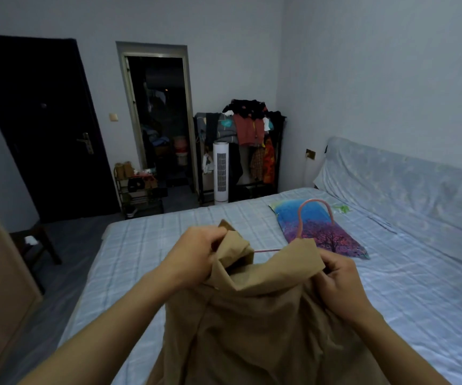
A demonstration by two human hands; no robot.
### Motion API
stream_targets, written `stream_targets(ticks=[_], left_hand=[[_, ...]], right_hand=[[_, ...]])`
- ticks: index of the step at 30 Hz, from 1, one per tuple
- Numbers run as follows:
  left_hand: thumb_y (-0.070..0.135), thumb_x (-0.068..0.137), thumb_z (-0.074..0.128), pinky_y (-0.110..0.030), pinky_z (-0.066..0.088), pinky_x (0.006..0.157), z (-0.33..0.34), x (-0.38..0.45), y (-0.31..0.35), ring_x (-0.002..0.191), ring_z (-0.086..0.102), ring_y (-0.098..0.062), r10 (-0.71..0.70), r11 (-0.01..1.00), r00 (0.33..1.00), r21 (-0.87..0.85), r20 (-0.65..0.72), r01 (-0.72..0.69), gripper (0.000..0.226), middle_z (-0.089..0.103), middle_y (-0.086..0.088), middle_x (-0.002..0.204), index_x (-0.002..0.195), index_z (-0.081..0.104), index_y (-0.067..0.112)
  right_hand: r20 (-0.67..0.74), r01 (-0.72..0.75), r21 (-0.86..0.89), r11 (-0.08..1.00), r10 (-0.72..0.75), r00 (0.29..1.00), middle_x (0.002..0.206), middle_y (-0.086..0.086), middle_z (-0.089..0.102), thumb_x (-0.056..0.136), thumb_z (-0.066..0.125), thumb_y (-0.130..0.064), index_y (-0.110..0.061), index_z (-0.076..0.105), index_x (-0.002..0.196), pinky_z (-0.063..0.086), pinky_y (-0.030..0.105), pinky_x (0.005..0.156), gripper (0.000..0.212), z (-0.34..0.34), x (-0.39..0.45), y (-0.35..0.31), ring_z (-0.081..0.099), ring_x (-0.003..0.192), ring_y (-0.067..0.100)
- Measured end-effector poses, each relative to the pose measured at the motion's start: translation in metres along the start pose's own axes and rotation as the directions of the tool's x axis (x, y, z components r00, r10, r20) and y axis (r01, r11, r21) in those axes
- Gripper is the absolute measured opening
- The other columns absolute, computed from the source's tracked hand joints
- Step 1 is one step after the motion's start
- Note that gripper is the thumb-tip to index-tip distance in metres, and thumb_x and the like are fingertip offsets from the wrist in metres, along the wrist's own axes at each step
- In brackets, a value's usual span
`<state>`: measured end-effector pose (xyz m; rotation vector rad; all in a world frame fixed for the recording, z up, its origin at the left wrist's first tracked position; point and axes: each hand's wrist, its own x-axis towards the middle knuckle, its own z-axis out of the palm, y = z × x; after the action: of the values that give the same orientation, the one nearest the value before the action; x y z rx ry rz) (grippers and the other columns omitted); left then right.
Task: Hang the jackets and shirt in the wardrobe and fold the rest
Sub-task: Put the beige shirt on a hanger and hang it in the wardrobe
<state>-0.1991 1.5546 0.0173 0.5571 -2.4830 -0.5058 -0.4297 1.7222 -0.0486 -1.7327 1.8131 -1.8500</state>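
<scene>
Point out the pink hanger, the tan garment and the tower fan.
pink hanger point(314, 202): head view, top of its hook.
tan garment point(252, 315): head view, middle of the cloth.
tower fan point(220, 173): head view, front grille.

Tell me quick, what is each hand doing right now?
Left hand: grips the collar of the tan garment.
Right hand: grips the other side of the collar, by the pink hanger.

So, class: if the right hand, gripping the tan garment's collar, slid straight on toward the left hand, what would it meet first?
Probably the pink hanger bar bridging the gap in the tan garment, between the right hand and left hand; depth is uncertain.
</scene>
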Motion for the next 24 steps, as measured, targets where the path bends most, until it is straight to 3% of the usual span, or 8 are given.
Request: stream_targets(ticks=[2,6,9,11,16,20,24], left_hand=[[0.018,0.096,0.054,-0.035,0.052,0.072,-0.009,-0.005,-0.006,0.079,0.063,-0.008,0.01,0.999,0.991,-0.043,0.136,-0.005,0.016,0.068,0.009,0.085,0.091,0.069,0.023],[0.014,0.097,0.046,-0.02,0.045,0.067,-0.029,-0.012,-0.01,0.082,0.061,-0.007,0.024,0.995,0.996,-0.099,0.083,-0.016,0.032,0.066,0.017,0.085,0.09,0.065,0.039],[0.03,0.094,0.042,-0.021,0.052,0.074,-0.04,-0.018,-0.012,0.093,0.065,-0.01,0.025,0.976,0.994,-0.217,0.108,-0.001,0.03,0.069,0.017,0.101,0.109,0.066,0.041],[0.037,0.094,0.045,-0.019,0.052,0.08,-0.043,-0.021,-0.012,0.099,0.065,-0.008,0.037,0.968,0.992,-0.251,0.121,-0.006,0.03,0.068,0.016,0.108,0.119,0.062,0.044],[0.011,0.096,0.056,-0.011,0.046,0.076,-0.026,-0.016,-0.002,0.091,0.063,0.001,0.154,0.987,0.986,-0.026,-0.064,-0.156,0.03,0.065,0.024,0.095,0.109,0.064,0.036],[0.019,0.098,0.051,-0.032,0.05,0.078,-0.009,-0.006,0.002,0.092,0.061,-0.012,0.132,0.973,0.985,0.204,-0.11,-0.108,0.021,0.065,0.01,0.1,0.112,0.066,0.024],[0.019,0.098,0.054,-0.025,0.042,0.085,0.007,0.004,0.011,0.104,0.06,-0.018,0.171,0.951,0.983,0.271,-0.067,-0.147,0.033,0.064,0.002,0.119,0.13,0.06,0.024]], right_hand=[[-0.002,-0.006,0.012,1.0,0.006,1.0,0.083,-0.003,0.076,0.089,0.064,-0.013,-0.021,0.076,0.089,0.052,0.032,0.067,0.014,-0.001,0.003,-0.002,0.065,0.077,0.004],[-0.01,-0.009,0.005,1.0,0.009,1.0,0.078,0.016,0.07,0.091,0.061,-0.014,-0.01,0.074,0.085,0.049,0.039,0.065,0.015,-0.008,0.009,-0.003,0.061,0.077,0.013],[-0.046,-0.001,-0.01,1.0,0.001,0.999,0.076,0.022,0.067,0.089,0.058,-0.027,-0.007,0.073,0.083,0.048,0.042,0.065,0.026,-0.014,0.015,-0.004,0.059,0.071,0.018],[-0.067,0.008,-0.029,1.0,-0.01,0.998,0.075,0.024,0.066,0.089,0.058,-0.032,-0.007,0.072,0.082,0.048,0.044,0.065,0.03,-0.018,0.02,-0.002,0.06,0.067,0.03],[-0.026,0.02,-0.025,1.0,-0.02,0.999,0.078,0.023,0.067,0.091,0.06,-0.033,-0.014,0.072,0.084,0.049,0.044,0.066,0.024,-0.017,0.026,0.0,0.061,0.069,0.032],[0.013,0.041,-0.022,0.999,-0.041,0.999,0.085,-0.001,0.075,0.09,0.058,-0.024,-0.034,0.074,0.092,0.053,0.029,0.069,0.019,-0.019,0.028,-0.002,0.069,0.078,0.015],[0.026,0.055,-0.084,0.995,-0.053,0.998,0.081,-0.022,0.073,0.088,0.058,-0.019,-0.046,0.071,0.089,0.046,0.01,0.065,0.03,-0.027,0.027,-0.009,0.065,0.076,-0.009]])
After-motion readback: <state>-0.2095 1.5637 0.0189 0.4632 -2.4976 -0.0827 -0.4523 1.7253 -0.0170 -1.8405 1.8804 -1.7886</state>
